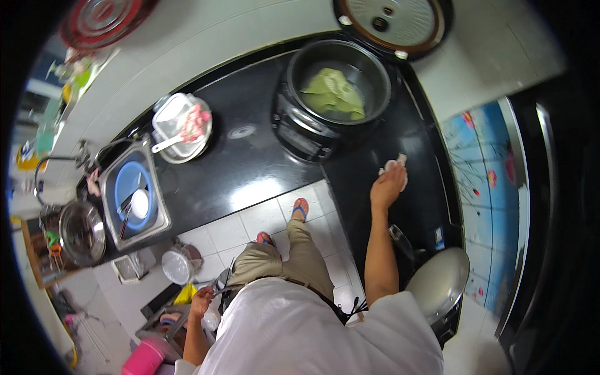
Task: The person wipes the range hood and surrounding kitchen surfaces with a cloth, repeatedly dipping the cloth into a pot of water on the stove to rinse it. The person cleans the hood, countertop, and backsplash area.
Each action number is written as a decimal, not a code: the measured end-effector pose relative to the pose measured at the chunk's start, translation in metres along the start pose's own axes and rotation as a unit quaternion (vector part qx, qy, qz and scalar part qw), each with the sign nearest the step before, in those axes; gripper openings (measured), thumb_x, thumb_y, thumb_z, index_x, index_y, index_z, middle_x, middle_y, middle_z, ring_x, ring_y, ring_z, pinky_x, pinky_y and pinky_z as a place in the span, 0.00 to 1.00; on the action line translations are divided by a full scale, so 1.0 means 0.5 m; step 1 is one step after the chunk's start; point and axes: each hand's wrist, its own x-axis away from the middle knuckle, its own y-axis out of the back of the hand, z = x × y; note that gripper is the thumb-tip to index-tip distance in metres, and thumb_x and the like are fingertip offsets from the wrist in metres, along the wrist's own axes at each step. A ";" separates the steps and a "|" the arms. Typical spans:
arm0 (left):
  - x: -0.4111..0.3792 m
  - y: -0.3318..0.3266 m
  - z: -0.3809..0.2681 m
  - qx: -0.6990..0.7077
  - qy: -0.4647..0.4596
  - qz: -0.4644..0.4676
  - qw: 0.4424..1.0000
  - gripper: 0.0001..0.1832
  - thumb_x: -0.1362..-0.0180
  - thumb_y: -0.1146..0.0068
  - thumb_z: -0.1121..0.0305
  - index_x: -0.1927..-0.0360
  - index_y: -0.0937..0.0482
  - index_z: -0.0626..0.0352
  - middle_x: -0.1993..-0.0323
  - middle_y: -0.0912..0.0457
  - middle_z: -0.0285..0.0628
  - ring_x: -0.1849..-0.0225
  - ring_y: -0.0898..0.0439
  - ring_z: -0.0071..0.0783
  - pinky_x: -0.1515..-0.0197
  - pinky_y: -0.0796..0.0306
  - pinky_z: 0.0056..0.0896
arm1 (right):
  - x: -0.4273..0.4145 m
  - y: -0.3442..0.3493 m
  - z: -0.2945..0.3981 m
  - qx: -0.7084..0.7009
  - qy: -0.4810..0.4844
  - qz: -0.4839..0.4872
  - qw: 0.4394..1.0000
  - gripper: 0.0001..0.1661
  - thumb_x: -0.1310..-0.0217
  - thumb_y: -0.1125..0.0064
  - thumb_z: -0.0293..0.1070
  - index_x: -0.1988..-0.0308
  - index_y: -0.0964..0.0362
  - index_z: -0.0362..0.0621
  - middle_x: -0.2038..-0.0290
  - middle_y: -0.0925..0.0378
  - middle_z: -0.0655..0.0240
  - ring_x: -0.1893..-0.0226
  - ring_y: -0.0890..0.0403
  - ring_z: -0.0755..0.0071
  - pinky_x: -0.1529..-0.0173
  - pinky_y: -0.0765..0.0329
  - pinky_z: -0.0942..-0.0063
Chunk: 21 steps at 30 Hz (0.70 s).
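On the black countertop [220, 108], my right hand [390, 183] presses down on a crumpled white cloth [402, 161], its fingers over it. Ahead and to the left of that hand stands a rice cooker [300, 133] with its lid [393, 21] raised. Inside its dark inner pot [375, 61] lies a wet green cloth [335, 96]. Low at my left side is my left hand [201, 302], next to a grey strap-like thing; whether it grips anything is unclear.
A round bowl [180, 159] holds a plastic lid, a white-handled utensil and something pink. In the steel sink [161, 220] sits a blue basin [123, 180] with dishes. A lidded pan [440, 281] stands at the right. A bin [178, 265] and a pink container [145, 356] are below.
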 end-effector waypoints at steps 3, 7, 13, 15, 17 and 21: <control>-0.019 0.004 0.006 -0.029 -0.093 0.016 0.995 0.22 0.38 0.42 0.50 0.52 0.21 0.56 0.67 0.22 0.26 0.68 0.28 0.18 0.65 0.34 0.22 | 0.044 0.006 0.175 -0.151 0.100 0.077 0.980 0.23 0.37 0.53 0.30 0.43 0.31 0.36 0.40 0.31 0.51 0.34 0.38 0.41 0.30 0.46 0.47; -0.036 -0.021 -0.015 0.143 -0.064 -0.013 0.988 0.17 0.38 0.42 0.56 0.55 0.23 0.58 0.68 0.25 0.26 0.68 0.29 0.17 0.65 0.35 0.21 | 0.124 0.043 0.302 -0.223 0.286 0.205 0.909 0.23 0.36 0.52 0.28 0.42 0.32 0.38 0.38 0.32 0.54 0.34 0.36 0.45 0.30 0.43 0.50; -0.039 -0.030 -0.019 0.126 -0.036 -0.039 0.991 0.12 0.37 0.48 0.69 0.53 0.23 0.63 0.63 0.22 0.32 0.61 0.24 0.23 0.57 0.29 0.25 | 0.076 0.064 0.314 -0.346 0.211 0.295 0.865 0.25 0.47 0.54 0.15 0.48 0.26 0.34 0.43 0.26 0.52 0.40 0.27 0.49 0.35 0.32 0.61; -0.042 -0.022 -0.001 0.122 -0.038 -0.039 0.991 0.12 0.37 0.49 0.71 0.53 0.24 0.66 0.64 0.22 0.33 0.62 0.24 0.23 0.56 0.28 0.25 | 0.070 0.067 0.346 -0.422 0.069 0.362 0.829 0.27 0.48 0.59 0.13 0.48 0.26 0.33 0.44 0.25 0.53 0.42 0.24 0.56 0.37 0.29 0.65; -0.055 -0.007 0.043 0.145 -0.080 -0.026 0.986 0.13 0.38 0.49 0.72 0.52 0.24 0.67 0.64 0.21 0.34 0.63 0.25 0.23 0.55 0.29 0.24 | 0.069 0.062 0.395 -0.580 -0.136 0.453 0.663 0.27 0.44 0.60 0.13 0.44 0.31 0.31 0.44 0.25 0.55 0.44 0.23 0.63 0.40 0.27 0.69; -0.073 0.003 0.107 0.168 -0.050 -0.055 0.983 0.14 0.38 0.46 0.71 0.51 0.23 0.66 0.62 0.19 0.33 0.61 0.23 0.22 0.54 0.29 0.24 | 0.035 0.053 0.497 -0.694 -0.262 0.483 0.465 0.25 0.38 0.56 0.17 0.40 0.35 0.31 0.43 0.26 0.56 0.47 0.23 0.65 0.43 0.25 0.71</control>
